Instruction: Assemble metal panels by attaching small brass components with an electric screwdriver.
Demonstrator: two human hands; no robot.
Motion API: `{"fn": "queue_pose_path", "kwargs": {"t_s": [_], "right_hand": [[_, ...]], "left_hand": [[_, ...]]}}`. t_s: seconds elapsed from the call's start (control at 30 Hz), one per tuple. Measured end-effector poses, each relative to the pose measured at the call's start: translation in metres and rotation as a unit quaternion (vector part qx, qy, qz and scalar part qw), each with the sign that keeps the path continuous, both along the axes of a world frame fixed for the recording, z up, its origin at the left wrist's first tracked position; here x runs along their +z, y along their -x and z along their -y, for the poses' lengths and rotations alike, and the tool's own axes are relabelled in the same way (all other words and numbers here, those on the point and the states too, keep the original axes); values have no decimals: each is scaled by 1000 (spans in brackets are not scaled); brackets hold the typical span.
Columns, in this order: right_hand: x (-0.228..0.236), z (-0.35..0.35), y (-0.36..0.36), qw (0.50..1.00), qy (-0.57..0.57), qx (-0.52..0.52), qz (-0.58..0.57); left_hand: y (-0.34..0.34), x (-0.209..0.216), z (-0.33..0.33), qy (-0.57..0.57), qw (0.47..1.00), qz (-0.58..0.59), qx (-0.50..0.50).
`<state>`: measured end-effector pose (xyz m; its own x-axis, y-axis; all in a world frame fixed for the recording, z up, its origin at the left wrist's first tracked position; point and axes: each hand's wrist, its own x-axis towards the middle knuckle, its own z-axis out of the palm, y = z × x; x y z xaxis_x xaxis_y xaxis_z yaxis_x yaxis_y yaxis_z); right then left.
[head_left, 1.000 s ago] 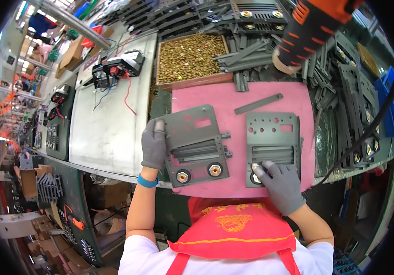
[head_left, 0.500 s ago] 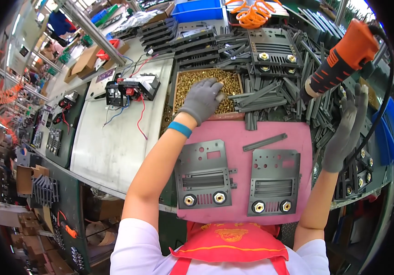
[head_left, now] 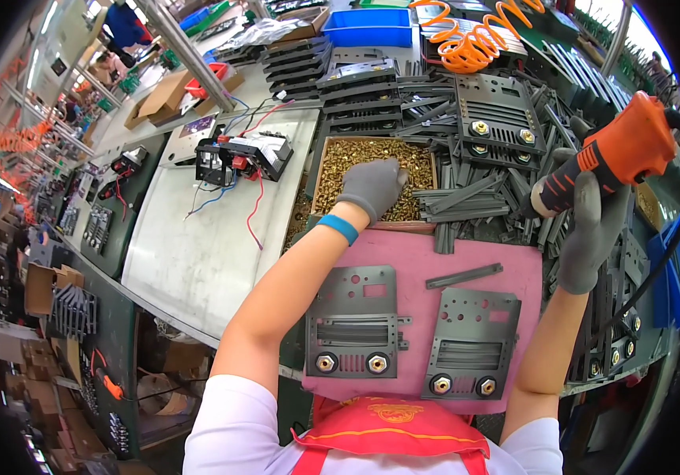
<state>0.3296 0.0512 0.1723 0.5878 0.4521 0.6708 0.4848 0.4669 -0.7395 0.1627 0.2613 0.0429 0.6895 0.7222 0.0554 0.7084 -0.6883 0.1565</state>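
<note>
My left hand (head_left: 372, 190), in a grey glove, rests in a shallow box (head_left: 318, 176) of small brass fittings (head_left: 349, 161). Its fingers are curled in, and whatever they hold is hidden. My gloved right hand (head_left: 591, 241) is wrapped around an orange and black power screwdriver (head_left: 626, 145), whose nose points left. On the pink mat (head_left: 414, 257) lie a left dark metal panel (head_left: 338, 285) and a right dark metal panel (head_left: 478, 307). Each carries two brass hex nuts on black rings near its lower edge. Beyond them lies a loose dark strip (head_left: 464, 275).
Loose dark strips (head_left: 467, 204) and stacked panels (head_left: 502, 107) crowd the far right. A blue bin (head_left: 368, 36) and an orange coiled hose (head_left: 467, 51) are at the back. To the left, a wired black assembly (head_left: 243, 158) sits on a pale board. The screwdriver's black cable (head_left: 657, 269) hangs at right.
My right hand, open beside the hanging screwdriver before, has closed around it. My left hand's fingers have curled in among the brass fittings. The right panel now sits slightly turned.
</note>
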Motion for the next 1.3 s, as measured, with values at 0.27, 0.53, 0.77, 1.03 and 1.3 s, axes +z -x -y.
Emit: {"fn": "queue_pose_path", "kwargs": {"t_s": [0.27,0.53,0.77,1.03,1.3], "right_hand": [[-19,35,29,992,121,-17,-42],[-53,95,25,993,92,50,-49],[-64,133,16,991,63,108,-57],[-33,138,45,926,-94,259,-256],[-38,127,54,963,-118,184,-159]], "left_hand": [[16,14,-55,678,496,491,230],[48,27,12,709,356,568,219],[69,38,158,720,544,428,51],[46,3,239,825,433,352,93],[44,-18,248,843,347,397,104]]}}
